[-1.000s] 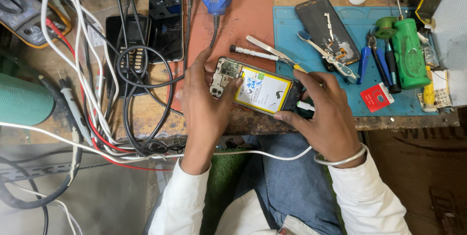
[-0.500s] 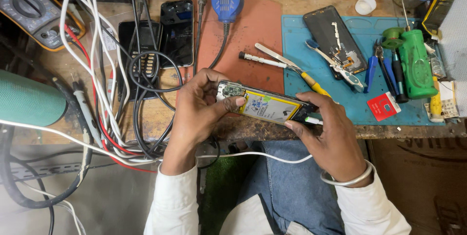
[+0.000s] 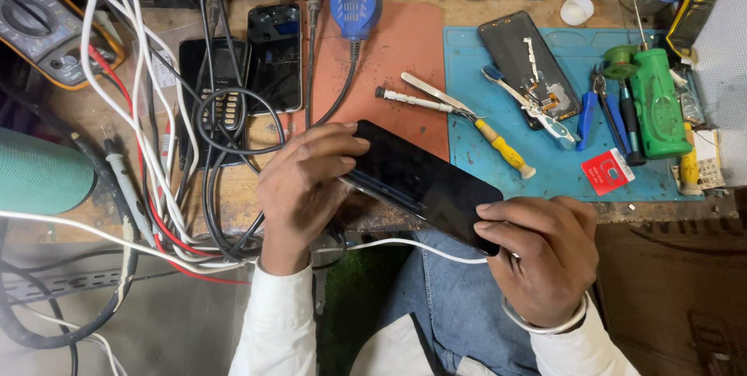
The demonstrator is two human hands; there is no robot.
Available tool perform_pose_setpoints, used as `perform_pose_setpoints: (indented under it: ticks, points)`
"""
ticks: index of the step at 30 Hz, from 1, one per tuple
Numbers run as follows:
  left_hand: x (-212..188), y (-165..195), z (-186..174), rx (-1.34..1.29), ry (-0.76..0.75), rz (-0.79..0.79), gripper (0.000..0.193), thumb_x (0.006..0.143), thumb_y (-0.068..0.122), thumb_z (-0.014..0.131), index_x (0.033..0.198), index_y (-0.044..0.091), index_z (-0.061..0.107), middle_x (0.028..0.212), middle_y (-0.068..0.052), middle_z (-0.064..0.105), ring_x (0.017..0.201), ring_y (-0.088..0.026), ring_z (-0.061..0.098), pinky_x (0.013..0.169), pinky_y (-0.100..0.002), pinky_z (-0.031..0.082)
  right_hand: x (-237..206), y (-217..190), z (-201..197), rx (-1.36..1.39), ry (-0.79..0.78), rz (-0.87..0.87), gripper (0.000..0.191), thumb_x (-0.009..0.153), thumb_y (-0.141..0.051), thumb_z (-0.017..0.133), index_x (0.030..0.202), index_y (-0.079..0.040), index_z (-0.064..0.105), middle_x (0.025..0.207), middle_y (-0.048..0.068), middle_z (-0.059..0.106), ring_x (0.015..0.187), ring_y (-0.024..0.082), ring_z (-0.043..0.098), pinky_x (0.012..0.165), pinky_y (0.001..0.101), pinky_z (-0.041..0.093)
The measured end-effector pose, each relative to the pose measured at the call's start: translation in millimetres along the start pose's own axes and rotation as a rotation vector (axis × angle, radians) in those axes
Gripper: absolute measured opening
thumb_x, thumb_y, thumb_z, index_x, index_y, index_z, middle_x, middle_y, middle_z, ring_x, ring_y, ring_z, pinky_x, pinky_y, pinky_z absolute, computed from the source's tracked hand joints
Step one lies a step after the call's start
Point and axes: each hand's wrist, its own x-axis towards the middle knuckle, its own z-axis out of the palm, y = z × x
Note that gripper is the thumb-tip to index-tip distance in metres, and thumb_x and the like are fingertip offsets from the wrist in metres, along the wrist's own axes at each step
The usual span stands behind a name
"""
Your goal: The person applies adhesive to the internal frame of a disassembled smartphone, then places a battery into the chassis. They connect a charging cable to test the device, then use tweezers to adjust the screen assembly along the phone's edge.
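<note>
A black smartphone [image 3: 420, 183] lies across both my hands, its dark glass face up, tilted from upper left to lower right over the bench's front edge. My left hand [image 3: 305, 189] grips its upper left end, fingers curled over the top edge. My right hand [image 3: 545, 255] holds its lower right corner, with a bangle at the wrist. A white cable [image 3: 405, 244] passes just beneath the phone.
On the blue mat [image 3: 545, 166] lie a phone back panel [image 3: 527, 65], tweezers [image 3: 436, 94], a yellow-handled screwdriver [image 3: 504, 149], pliers, a green tool [image 3: 657, 103] and a red card [image 3: 607, 171]. Two phones [image 3: 274, 57] and tangled cables [image 3: 179, 150] lie on the left, near a multimeter [image 3: 47, 26].
The phone has been turned over: earlier its open back with battery and circuit board faced up, now the black screen does. The camera view has also shifted closer.
</note>
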Motion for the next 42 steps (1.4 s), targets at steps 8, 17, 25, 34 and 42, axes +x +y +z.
perform_pose_setpoints:
  ticks: [8,17,25,34,42]
  points:
    - [-1.6,4.2,5.2,0.111,0.049,0.084,0.037,0.083,-0.017,0.074,0.105,0.002,0.051,0.107,-0.017,0.073,0.109,-0.037,0.074,0.096,-0.044,0.064,-1.8,2.9,7.1,-0.037,0.048,-0.065,0.034,0.08,-0.005,0.085,0.102,-0.014,0.06,0.112,0.0,0.071,0.1,0.02,0.066,0.092,0.0419,0.041]
    - [-5.6,1.2,8.2,0.127,0.062,0.067,0.039,0.082,-0.015,0.079,0.102,0.006,0.052,0.105,-0.013,0.074,0.107,-0.034,0.075,0.096,-0.04,0.064,-0.2,6.9,3.2,-0.168,-0.064,-0.085,0.042,0.075,-0.025,0.09,0.112,-0.016,0.07,0.105,-0.002,0.069,0.093,0.017,0.066,0.089,0.0401,0.037]
    - [-15.7,0.8,7.9,-0.037,0.114,-0.012,0.036,0.083,-0.006,0.082,0.109,0.004,0.058,0.13,-0.019,0.058,0.128,-0.034,0.064,0.102,-0.042,0.062,-2.2,1.1,4.7,-0.242,-0.001,-0.15,0.039,0.082,-0.022,0.09,0.115,-0.018,0.071,0.108,-0.003,0.065,0.093,0.016,0.066,0.09,0.0402,0.036]
    - [-16.5,7.7,29.2,-0.591,0.264,-0.419,0.065,0.088,0.013,0.083,0.139,0.006,0.045,0.135,-0.011,0.05,0.122,-0.022,0.062,0.1,-0.034,0.059,0.2,-2.9,10.9,-0.228,0.083,-0.063,0.03,0.084,-0.022,0.087,0.109,-0.014,0.073,0.104,-0.001,0.066,0.091,0.019,0.064,0.09,0.0407,0.036]
    - [-13.2,31.0,52.8,-1.309,0.097,-1.024,0.036,0.097,0.011,0.059,0.129,-0.006,0.057,0.119,-0.015,0.071,0.108,-0.023,0.072,0.095,-0.04,0.06,0.7,-1.2,31.0,-0.298,0.129,-0.001,0.029,0.087,-0.026,0.088,0.11,-0.014,0.074,0.103,0.0,0.063,0.093,0.02,0.062,0.091,0.0408,0.035]
